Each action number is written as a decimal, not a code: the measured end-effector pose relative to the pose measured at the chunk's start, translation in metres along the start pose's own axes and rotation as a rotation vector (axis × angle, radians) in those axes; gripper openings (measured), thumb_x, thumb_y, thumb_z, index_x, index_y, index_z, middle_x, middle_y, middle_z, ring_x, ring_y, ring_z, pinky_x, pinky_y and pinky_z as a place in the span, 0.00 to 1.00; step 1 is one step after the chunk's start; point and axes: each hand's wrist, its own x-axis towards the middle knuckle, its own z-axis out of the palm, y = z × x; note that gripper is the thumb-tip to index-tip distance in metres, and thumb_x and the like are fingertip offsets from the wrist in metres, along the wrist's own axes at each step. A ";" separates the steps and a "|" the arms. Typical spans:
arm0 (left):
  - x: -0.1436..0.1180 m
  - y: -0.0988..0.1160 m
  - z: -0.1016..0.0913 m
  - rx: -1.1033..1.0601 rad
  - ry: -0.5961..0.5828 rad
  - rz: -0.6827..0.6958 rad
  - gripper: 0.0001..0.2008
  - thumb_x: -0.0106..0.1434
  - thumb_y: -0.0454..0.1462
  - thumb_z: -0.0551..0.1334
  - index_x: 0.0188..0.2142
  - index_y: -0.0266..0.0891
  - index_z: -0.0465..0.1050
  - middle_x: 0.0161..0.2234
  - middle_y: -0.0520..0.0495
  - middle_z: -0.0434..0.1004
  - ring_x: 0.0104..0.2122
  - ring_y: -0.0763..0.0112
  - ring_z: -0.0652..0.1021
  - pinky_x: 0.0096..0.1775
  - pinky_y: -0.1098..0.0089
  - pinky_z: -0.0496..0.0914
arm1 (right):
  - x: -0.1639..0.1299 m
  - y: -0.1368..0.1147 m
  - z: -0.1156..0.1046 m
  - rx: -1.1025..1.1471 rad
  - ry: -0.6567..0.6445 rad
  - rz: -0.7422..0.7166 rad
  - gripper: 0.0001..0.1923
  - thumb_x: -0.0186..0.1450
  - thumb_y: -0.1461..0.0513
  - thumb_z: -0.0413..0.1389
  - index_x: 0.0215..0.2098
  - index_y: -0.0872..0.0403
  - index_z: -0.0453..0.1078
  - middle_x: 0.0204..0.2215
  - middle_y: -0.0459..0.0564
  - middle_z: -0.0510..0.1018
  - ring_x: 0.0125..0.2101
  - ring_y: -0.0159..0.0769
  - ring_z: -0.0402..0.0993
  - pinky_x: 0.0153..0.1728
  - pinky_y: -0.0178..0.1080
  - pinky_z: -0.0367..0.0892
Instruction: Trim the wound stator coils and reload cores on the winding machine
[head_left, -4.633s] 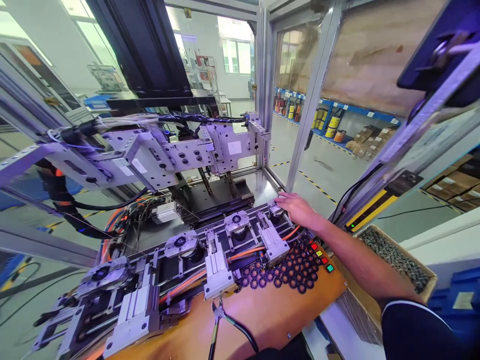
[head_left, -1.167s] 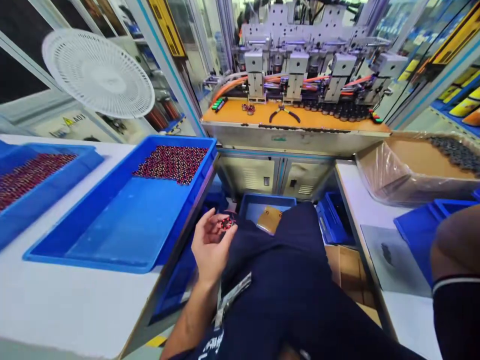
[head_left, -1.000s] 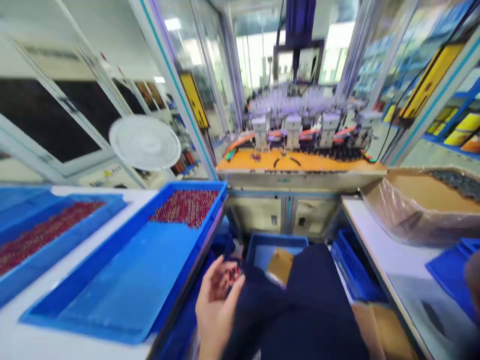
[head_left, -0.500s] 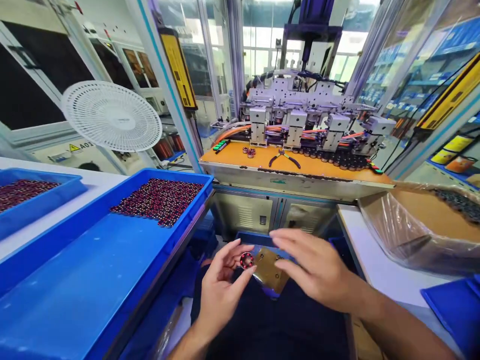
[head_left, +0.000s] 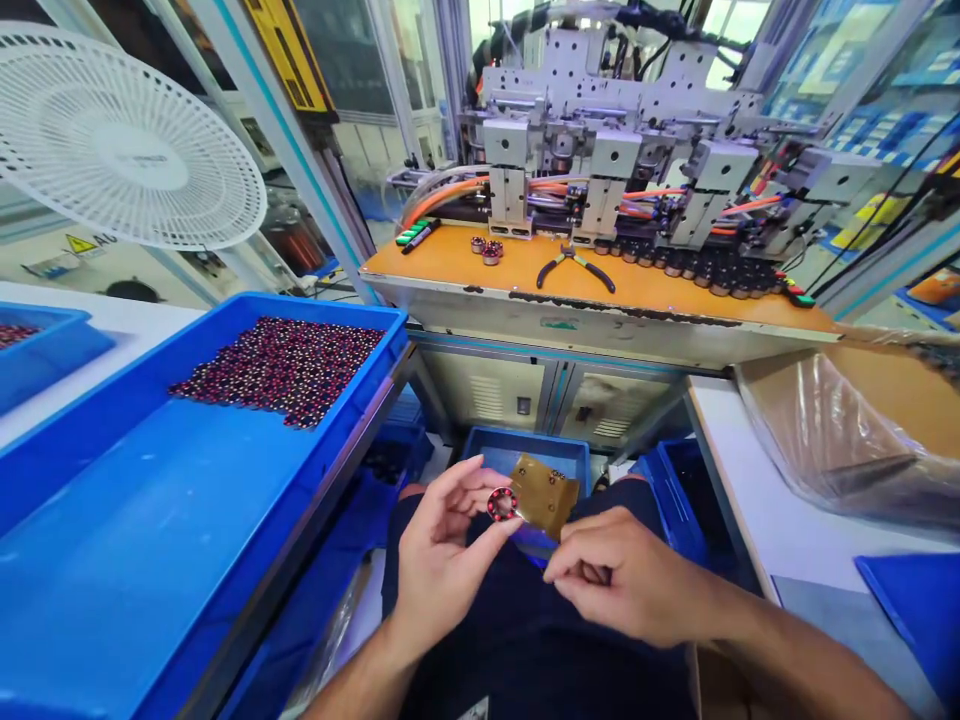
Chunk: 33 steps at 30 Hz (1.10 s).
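My left hand (head_left: 442, 560) pinches a small ring-shaped part with red windings (head_left: 501, 503) between thumb and fingers, held above my lap. My right hand (head_left: 622, 585) hovers just right of it, thumb and forefinger pinched together; I cannot tell whether anything is between them. Just behind the ring lies a tan block (head_left: 545, 493) in a small blue bin (head_left: 525, 458) on the floor. A large blue tray (head_left: 112, 520) at my left holds a patch of several similar red-wound rings (head_left: 281, 365).
An orange bench top (head_left: 592, 285) ahead carries a winding machine (head_left: 615, 170), pliers (head_left: 574, 263), markers and a row of dark parts (head_left: 705, 275). A white fan (head_left: 112, 140) stands at upper left. A plastic-lined cardboard box (head_left: 847, 430) sits on the white table (head_left: 750, 500) at right.
My view swung from the machine down to my lap. My left hand rose with the ring, and my right hand came in from the right, closing from spread fingers to a pinch.
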 end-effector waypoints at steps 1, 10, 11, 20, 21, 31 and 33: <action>0.000 0.000 -0.001 -0.007 -0.003 -0.009 0.26 0.53 0.29 0.71 0.51 0.41 0.71 0.38 0.47 0.84 0.35 0.68 0.84 0.37 0.69 0.81 | -0.001 0.001 0.001 0.061 -0.021 0.017 0.08 0.63 0.69 0.54 0.32 0.56 0.76 0.21 0.42 0.70 0.21 0.25 0.63 0.25 0.30 0.60; -0.021 -0.001 -0.003 0.022 -0.180 0.110 0.29 0.60 0.25 0.65 0.59 0.47 0.65 0.48 0.44 0.83 0.46 0.64 0.83 0.45 0.65 0.80 | 0.013 0.006 0.008 0.634 0.256 0.344 0.11 0.56 0.59 0.66 0.33 0.56 0.71 0.26 0.43 0.74 0.26 0.27 0.68 0.29 0.32 0.65; -0.022 -0.001 -0.002 0.022 -0.189 0.123 0.30 0.60 0.25 0.65 0.59 0.47 0.64 0.48 0.44 0.83 0.46 0.64 0.83 0.45 0.65 0.80 | 0.015 0.005 0.011 0.670 0.259 0.361 0.10 0.57 0.59 0.65 0.31 0.56 0.70 0.25 0.43 0.73 0.25 0.27 0.68 0.29 0.32 0.65; -0.018 0.003 -0.004 -0.126 -0.110 0.080 0.32 0.57 0.24 0.67 0.58 0.48 0.66 0.42 0.47 0.81 0.36 0.71 0.83 0.37 0.73 0.80 | 0.000 0.006 0.044 0.797 0.445 0.401 0.12 0.62 0.58 0.61 0.25 0.55 0.66 0.20 0.42 0.69 0.23 0.26 0.64 0.28 0.31 0.60; -0.018 0.003 -0.005 -0.117 -0.122 0.090 0.33 0.56 0.23 0.67 0.58 0.48 0.66 0.43 0.47 0.81 0.36 0.71 0.83 0.38 0.72 0.80 | -0.001 0.005 0.042 0.796 0.428 0.410 0.12 0.61 0.58 0.62 0.26 0.55 0.67 0.21 0.42 0.70 0.24 0.27 0.64 0.28 0.31 0.60; -0.026 0.008 -0.002 -0.302 -0.263 -0.040 0.32 0.58 0.22 0.65 0.57 0.54 0.69 0.46 0.50 0.83 0.42 0.70 0.84 0.43 0.74 0.79 | -0.004 0.005 0.051 0.942 0.444 0.324 0.14 0.64 0.55 0.61 0.28 0.55 0.66 0.25 0.42 0.69 0.28 0.28 0.64 0.33 0.33 0.60; -0.024 0.009 -0.002 -0.378 -0.279 -0.148 0.26 0.58 0.23 0.66 0.51 0.51 0.75 0.45 0.50 0.84 0.39 0.71 0.84 0.41 0.75 0.78 | -0.011 0.008 0.060 0.983 0.461 0.327 0.15 0.66 0.54 0.60 0.29 0.55 0.66 0.24 0.42 0.69 0.28 0.28 0.64 0.33 0.33 0.60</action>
